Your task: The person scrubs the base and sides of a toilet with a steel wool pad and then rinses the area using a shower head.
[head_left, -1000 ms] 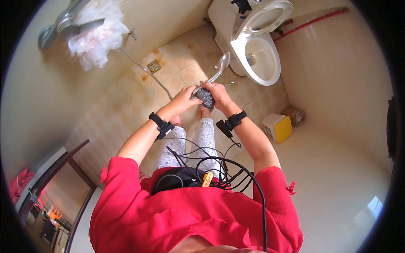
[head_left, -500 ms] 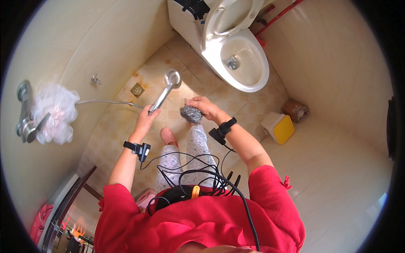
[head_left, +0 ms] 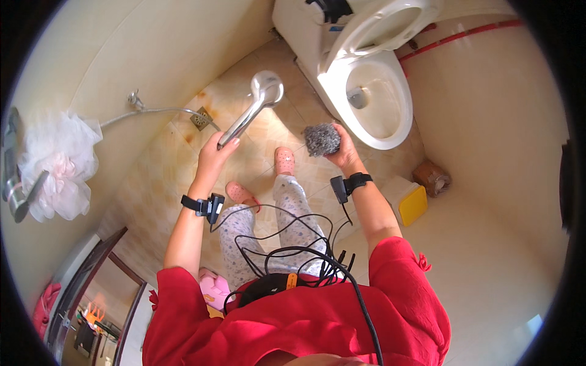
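Wrapped round the handle of a chrome shower head (head_left: 267, 89) is my left hand (head_left: 212, 157); the head points up and away over the tiled floor, and its metal hose (head_left: 162, 110) runs left toward the wall. My right hand (head_left: 345, 150) grips a grey steel wool scrubber (head_left: 321, 139), holding it out over the floor just left of the toilet bowl (head_left: 381, 100). The toilet's lid and seat stand raised. No water is visible from the shower head.
A white mesh bath puff (head_left: 60, 165) hangs by the wall tap (head_left: 18, 195) at left. A floor drain (head_left: 201, 119) lies near the left wall. On the right stand a yellow-lidded white bin (head_left: 412, 205) and a brown package (head_left: 432, 177). Black cables (head_left: 287, 241) loop at my waist.
My right hand has moved right and slightly up with the scrubber, away from my legs. The shower head has risen a little to the right. My view has shifted, and one foot stepped forward.
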Available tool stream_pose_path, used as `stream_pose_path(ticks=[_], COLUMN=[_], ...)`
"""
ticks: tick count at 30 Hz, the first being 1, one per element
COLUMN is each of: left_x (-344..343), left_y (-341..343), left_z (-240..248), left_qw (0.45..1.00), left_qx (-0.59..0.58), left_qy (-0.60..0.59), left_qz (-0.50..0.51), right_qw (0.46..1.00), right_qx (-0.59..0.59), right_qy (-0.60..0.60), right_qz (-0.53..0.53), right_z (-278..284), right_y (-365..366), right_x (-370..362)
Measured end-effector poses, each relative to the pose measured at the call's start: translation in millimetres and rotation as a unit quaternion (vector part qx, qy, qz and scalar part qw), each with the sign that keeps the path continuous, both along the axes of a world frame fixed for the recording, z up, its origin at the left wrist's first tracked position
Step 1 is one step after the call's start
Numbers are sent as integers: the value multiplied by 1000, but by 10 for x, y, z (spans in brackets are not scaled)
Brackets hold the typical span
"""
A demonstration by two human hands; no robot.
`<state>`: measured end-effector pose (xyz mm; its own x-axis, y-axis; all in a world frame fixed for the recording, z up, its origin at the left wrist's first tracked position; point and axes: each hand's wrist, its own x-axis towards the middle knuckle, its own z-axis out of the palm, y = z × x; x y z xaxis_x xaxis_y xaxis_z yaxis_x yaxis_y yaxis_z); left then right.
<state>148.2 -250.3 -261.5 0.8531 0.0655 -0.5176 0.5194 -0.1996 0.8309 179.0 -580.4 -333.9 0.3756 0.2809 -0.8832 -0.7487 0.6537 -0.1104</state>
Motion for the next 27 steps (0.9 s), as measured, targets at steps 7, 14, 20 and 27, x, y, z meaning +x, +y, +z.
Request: stream_pose_path(ticks=[7, 14, 20, 27], left_x=[-236, -46, 237, 292], left_y=[716, 1435, 2180, 2437], left_z=[-388, -1172, -2042, -2324], left_qw=[997, 938, 894, 751], left_qx=[65, 302, 389, 524], left_qy=[-43, -146, -202, -374], left_qz=[-30, -81, -90, -149], right_qw=[998, 959, 967, 992], right_qx=[-6, -243, -234, -83], right_qy=[-52, -33, 40, 55], right_qz=[29, 143, 89, 78], right_z=[-660, -2090, -3367, -4634], right_y=[606, 875, 1290, 1304], right_x=[-281, -291, -36, -38])
